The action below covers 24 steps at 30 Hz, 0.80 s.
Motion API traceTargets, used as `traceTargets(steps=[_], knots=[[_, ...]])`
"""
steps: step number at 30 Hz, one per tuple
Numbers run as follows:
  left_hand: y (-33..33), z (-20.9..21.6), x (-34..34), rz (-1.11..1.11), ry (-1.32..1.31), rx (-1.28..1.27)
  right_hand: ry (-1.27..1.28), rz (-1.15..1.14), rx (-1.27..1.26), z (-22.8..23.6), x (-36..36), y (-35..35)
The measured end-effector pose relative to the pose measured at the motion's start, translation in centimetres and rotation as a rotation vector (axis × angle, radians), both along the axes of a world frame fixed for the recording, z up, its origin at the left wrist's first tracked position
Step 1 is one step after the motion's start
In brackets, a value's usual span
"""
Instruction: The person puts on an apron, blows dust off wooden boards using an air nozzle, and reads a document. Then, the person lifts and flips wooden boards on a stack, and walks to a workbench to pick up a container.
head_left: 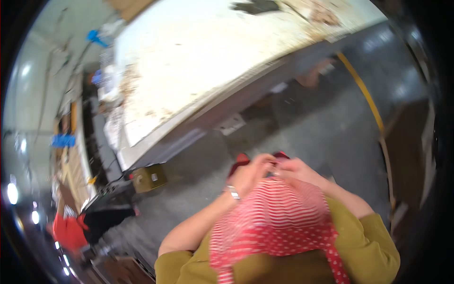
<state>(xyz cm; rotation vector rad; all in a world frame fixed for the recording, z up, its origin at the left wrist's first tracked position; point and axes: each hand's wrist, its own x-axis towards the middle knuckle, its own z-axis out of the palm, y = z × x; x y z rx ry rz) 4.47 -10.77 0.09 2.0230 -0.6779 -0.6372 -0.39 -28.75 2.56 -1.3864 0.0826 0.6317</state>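
Note:
My left hand (255, 171), with a silver watch (232, 192) on the wrist, and my right hand (298, 169) meet in front of my body. Both have their fingers closed, pinched close together around something small and partly dark. Blur and the fingers hide what it is. Directly below them hangs a red-and-white apron (279, 203), striped above and dotted lower down, its cloth bunching up toward the fingertips. Red shoes (242, 158) show just beyond the hands.
A stained white worktable (198, 57) stands ahead, with a dark glove (257, 6) and a crumpled tan item (324, 14) on it. Below its left corner sits a cardboard box (149, 178). A person in red (71, 229) is at left. A yellow line (362, 85) marks the floor.

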Motion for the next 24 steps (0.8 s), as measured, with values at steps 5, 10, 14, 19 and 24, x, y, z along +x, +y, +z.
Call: traceTargets(steps=[5,10,14,19,24], knots=[[-7.4,-0.8,-7.8,-0.442,0.636,-0.213,0.515,-0.351,-0.089,1.7,-13.1,-4.5],[-4.8,-2.0,-10.6,-0.739,0.627,-0.288,0.673,-0.487,0.002,1.2,-22.3,-5.3],[-0.3,-4.2,-11.3,-0.793,0.538,-0.003,0.603,-0.386,-0.151,1.7,-22.9,-3.7],[4.5,-5.3,-9.0,-0.584,0.586,0.085,-0.043,0.086,-0.763,4.1,-20.6,-4.5],[7.8,-6.3,-8.9,0.203,0.895,0.088,0.322,0.002,-0.568,4.7,-23.2,-4.8]])
